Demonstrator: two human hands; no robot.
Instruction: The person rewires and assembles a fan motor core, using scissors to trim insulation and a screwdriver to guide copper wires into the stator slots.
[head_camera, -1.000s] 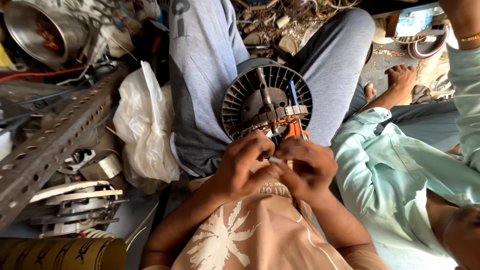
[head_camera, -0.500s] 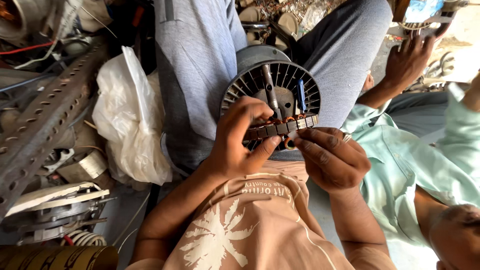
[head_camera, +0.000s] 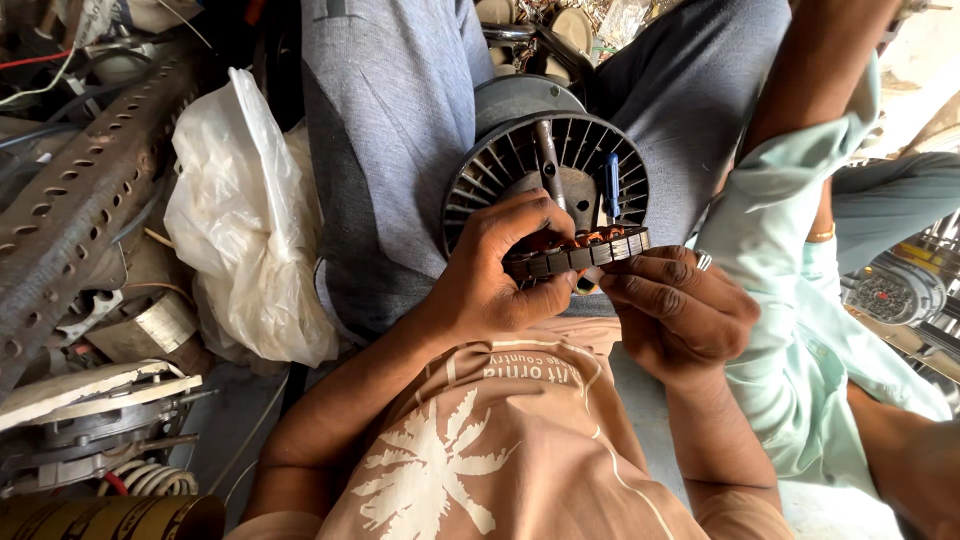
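Cluttered repair-shop floor, seen from above; scrap metal and motor parts on all sides. Perforated rusty steel angle bar (head_camera: 75, 220) runs diagonally at the left edge, a crumpled white plastic bag (head_camera: 245, 240) beside it. Another person in grey clothing sits opposite, with a round finned metal motor housing (head_camera: 545, 165) resting against the lap; its radial ribs are dark and evenly spaced.

Left hand (head_camera: 500, 270) is closed around the stator ring (head_camera: 580, 255), thumb below, fingers curled over the top. Ring: flat, dark laminated steel in segments, with copper windings showing orange inside. Right hand (head_camera: 680, 315) grips the ring's right end from below, fingers bent. Ring is held just in front of the housing. A second person's mint-green sleeve (head_camera: 800, 300) lies at the right.
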